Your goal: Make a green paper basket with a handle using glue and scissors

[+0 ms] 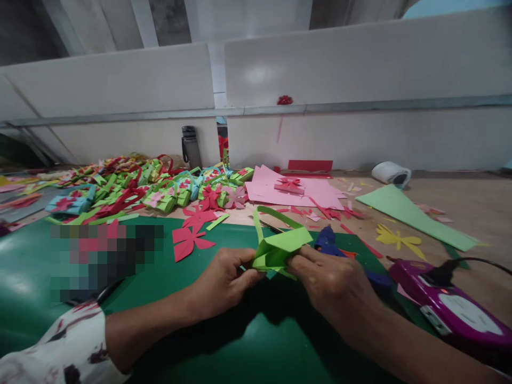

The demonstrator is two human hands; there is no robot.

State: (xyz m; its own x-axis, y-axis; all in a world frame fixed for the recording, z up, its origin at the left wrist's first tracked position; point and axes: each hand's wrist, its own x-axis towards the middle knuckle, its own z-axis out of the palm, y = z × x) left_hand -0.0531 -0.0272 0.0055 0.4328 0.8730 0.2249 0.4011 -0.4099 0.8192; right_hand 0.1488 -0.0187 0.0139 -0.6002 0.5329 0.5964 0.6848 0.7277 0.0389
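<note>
Green paper bag (285,240): here it is in the head view, front and centre, lifted over the green mat (188,346), its thin strip handle (277,215) arching up and its flap tilted.
Left hand (229,273): thumb and fingers pinching the bag's left edge.
Right hand (330,273): clamped on the bag's lower right side, fingertips tucked behind paper, so which fold they press I can't quite tell.
Folding: this looks like the shaping step, with the sides and the flap being coaxed into line.
Next move: calls, I'd judge, for one hand to steady the body while the other presses the loose edges flat, gently, since thin paper creases easily.
Blue tool (327,241): lying just beyond the right hand, partly screened by it.
Heap of small bags (162,200): green and blue ones crowding the far left, flowers on several of them.
Red cut-out (191,242): flat on the mat, left of the bag.
Yellow cut-out (397,240): out to the right, on the brown surface (452,197).
Pink sheets (262,184): spread behind the bag, paper scraps around them.
Purple power strip (452,304): near right, a black plug in it.
</note>
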